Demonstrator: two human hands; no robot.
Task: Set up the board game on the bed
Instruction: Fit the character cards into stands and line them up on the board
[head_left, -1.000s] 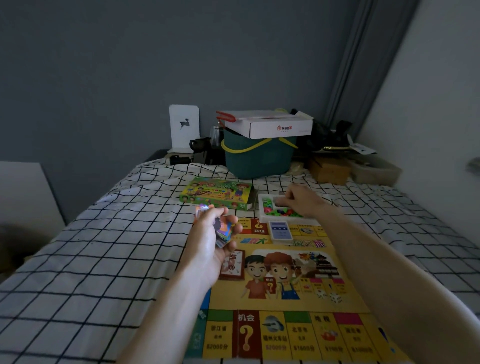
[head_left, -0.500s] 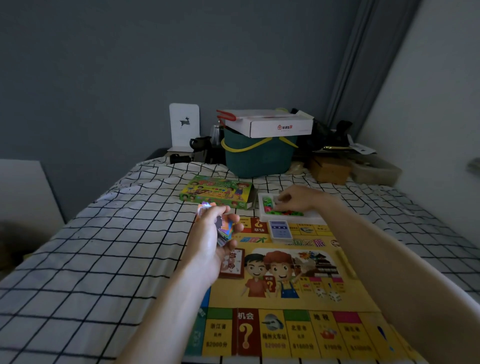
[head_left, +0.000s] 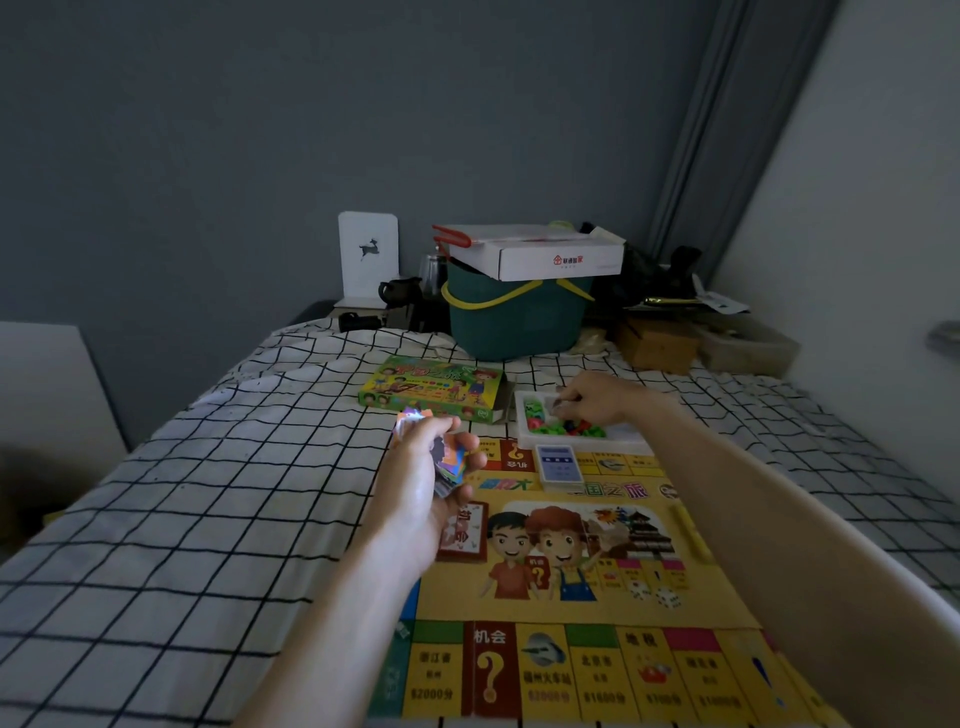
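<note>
A yellow game board (head_left: 582, 613) lies flat on the checked bed. My left hand (head_left: 426, 488) hovers over its left edge and grips a stack of colourful cards (head_left: 451, 460). My right hand (head_left: 592, 400) reaches into the white tray (head_left: 524, 441) of green, red and blue pieces (head_left: 566, 427) at the board's far edge; its fingers curl over the pieces, and what they hold is hidden. A blue card deck (head_left: 558, 466) and a red card deck (head_left: 465, 535) sit on the board. Two white dice (head_left: 655, 595) lie near the middle.
The green game box (head_left: 434, 387) lies beyond the board. Behind it stands a teal basket (head_left: 514, 322) with a white carton (head_left: 545, 254) on top. Brown and grey boxes (head_left: 657, 343) crowd the bed's far right corner by the wall.
My right hand has shifted slightly farther into the tray. My left hand keeps the cards in much the same place.
</note>
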